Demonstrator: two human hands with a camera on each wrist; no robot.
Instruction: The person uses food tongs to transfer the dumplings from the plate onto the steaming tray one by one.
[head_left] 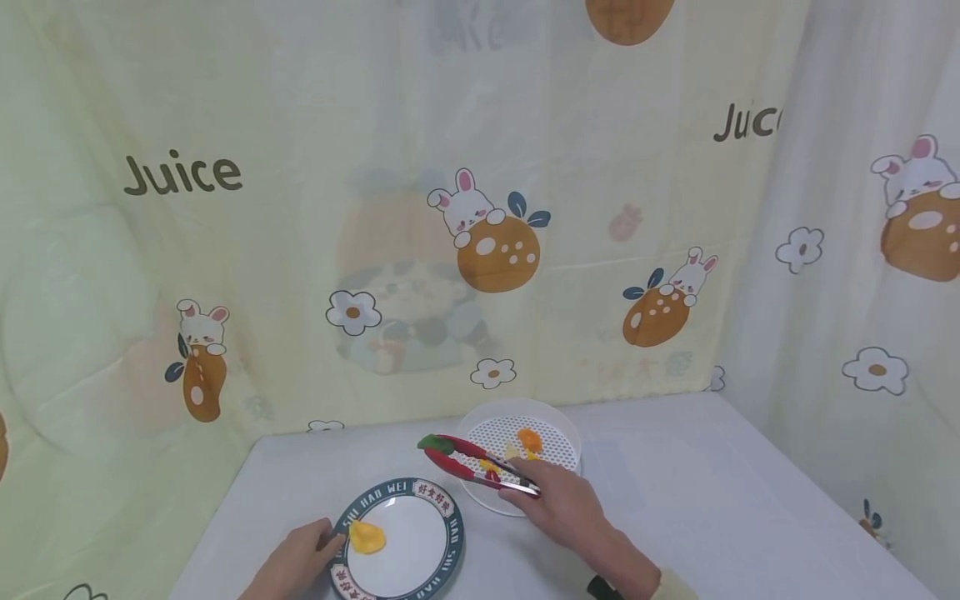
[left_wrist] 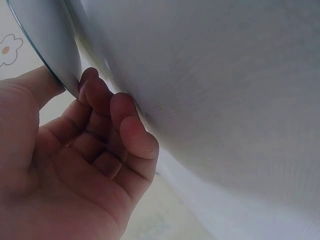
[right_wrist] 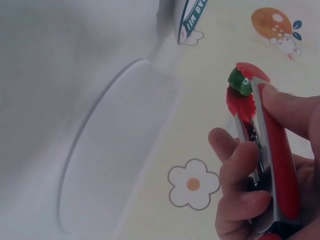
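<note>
My right hand [head_left: 558, 502] grips a pair of red and metal tongs [right_wrist: 274, 150]. Between the tongs' red tips is a small green piece [right_wrist: 240, 82] that looks like a toy vegetable; its exact kind is hard to tell. My left hand [head_left: 295, 557] pinches the left rim of a round plate [head_left: 454, 533] with a dark green lettered border, thumb on top and fingers curled below, as the left wrist view shows. A yellow piece [head_left: 367, 537] lies on the plate near that thumb. The tongs' tips hang above and beyond the plate, left of a white perforated tray.
The white round tray [head_left: 564, 423] stands at the back of the table [head_left: 675, 483]. In it lie an orange piece [head_left: 529, 440] and several yellow, pale and red bits, partly hidden by the tongs. A printed curtain [head_left: 300, 250] hangs behind the table and along its sides.
</note>
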